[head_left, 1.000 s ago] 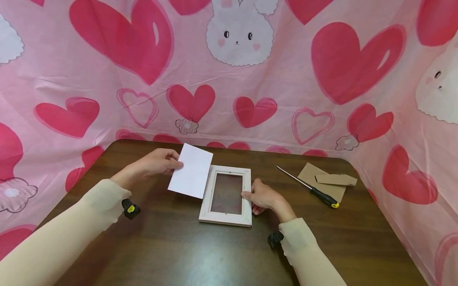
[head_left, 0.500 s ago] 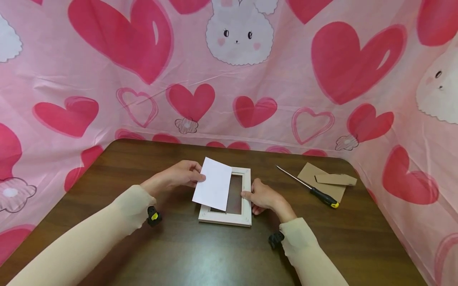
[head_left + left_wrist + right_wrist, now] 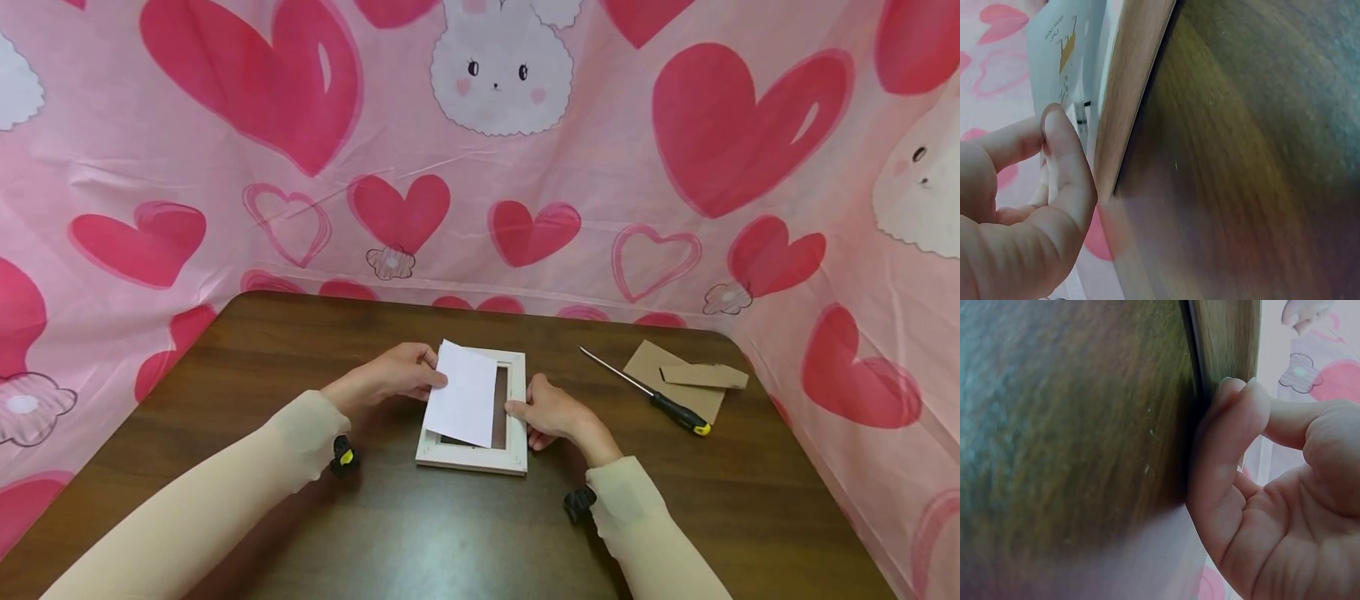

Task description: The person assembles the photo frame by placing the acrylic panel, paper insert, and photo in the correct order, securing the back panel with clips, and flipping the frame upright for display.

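My left hand (image 3: 401,372) pinches the left edge of a white card (image 3: 463,396) between thumb and fingers. The card hangs slightly tilted over a white picture frame (image 3: 517,379), covering most of its opening except a strip at the right. In the left wrist view, the underside of the card (image 3: 1046,53) carries small print and a gold-coloured figure. The frame lies flat on the table. My right hand (image 3: 561,414) holds the frame's right side, thumb on top. In the right wrist view, curled fingers press against the frame's wood-coloured side (image 3: 1229,340).
On the brown table (image 3: 420,542), a screwdriver (image 3: 677,412) with a black and yellow handle lies to the right, partly over a brown cardboard sheet (image 3: 651,358). A folded cardboard strip (image 3: 705,377) rests on that sheet. Pink heart-patterned cloth (image 3: 585,275) stands behind the table.
My left hand has carried the card rightward and toward me, from beside the frame to over its opening. The right hand and the frame have stayed in place.
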Demonstrator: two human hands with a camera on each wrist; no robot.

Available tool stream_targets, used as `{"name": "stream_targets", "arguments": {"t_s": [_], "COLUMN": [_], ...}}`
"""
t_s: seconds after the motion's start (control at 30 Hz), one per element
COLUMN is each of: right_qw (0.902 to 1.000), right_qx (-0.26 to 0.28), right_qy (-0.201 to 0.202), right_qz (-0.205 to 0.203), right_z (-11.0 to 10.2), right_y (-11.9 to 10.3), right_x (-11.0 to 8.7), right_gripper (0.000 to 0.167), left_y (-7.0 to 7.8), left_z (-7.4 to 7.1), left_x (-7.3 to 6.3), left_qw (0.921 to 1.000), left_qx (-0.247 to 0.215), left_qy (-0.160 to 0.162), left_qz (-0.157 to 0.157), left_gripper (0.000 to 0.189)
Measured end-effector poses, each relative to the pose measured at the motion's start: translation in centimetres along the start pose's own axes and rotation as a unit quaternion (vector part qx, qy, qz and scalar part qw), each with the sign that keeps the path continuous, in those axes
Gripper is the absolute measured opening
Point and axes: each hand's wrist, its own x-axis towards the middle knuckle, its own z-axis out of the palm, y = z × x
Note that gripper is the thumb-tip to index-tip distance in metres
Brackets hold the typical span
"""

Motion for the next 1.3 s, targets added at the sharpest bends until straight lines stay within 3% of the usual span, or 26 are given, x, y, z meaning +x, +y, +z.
{"name": "stream_targets", "arguments": {"t_s": [0.23, 0.37, 0.53, 0.73, 0.97, 1.3], "right_qw": [1.0, 1.0, 0.9999, 0.9999, 0.9998, 0.9999], "right_qx": [0.001, -0.004, -0.008, -0.005, 0.0, -0.003], "right_qy": [-0.003, -0.003, -0.001, -0.001, 0.0, -0.001], "right_qz": [0.002, 0.006, 0.012, 0.016, 0.02, 0.015], "right_z": [0.0, -0.1, -0.1, -0.1, -0.1, 0.0], "right_y": [-0.1, -0.1, -0.1, -0.2, -0.3, -0.1], "right_x": [0.1, 0.1, 0.1, 0.2, 0.2, 0.1], "right_gripper": [0.035, 0.035, 0.036, 0.036, 0.035, 0.036], "left_y": [0.6, 1.1, 1.3, 1.1, 1.2, 1.3], "left_z": [1.5, 2.2, 2.7, 2.9, 3.3, 3.6], "left_x": [-0.3, -0.4, -0.3, 0.2, 0.3, 0.4], "left_qw": [0.992, 0.9864, 0.9794, 0.966, 0.9537, 0.9475], "left_qx": [0.108, 0.141, 0.173, 0.231, 0.272, 0.294], "left_qy": [0.06, 0.075, 0.081, 0.088, 0.09, 0.089], "left_qz": [0.023, 0.037, 0.065, 0.076, 0.091, 0.088], "left_gripper": [0.032, 0.04, 0.051, 0.06, 0.045, 0.04]}}
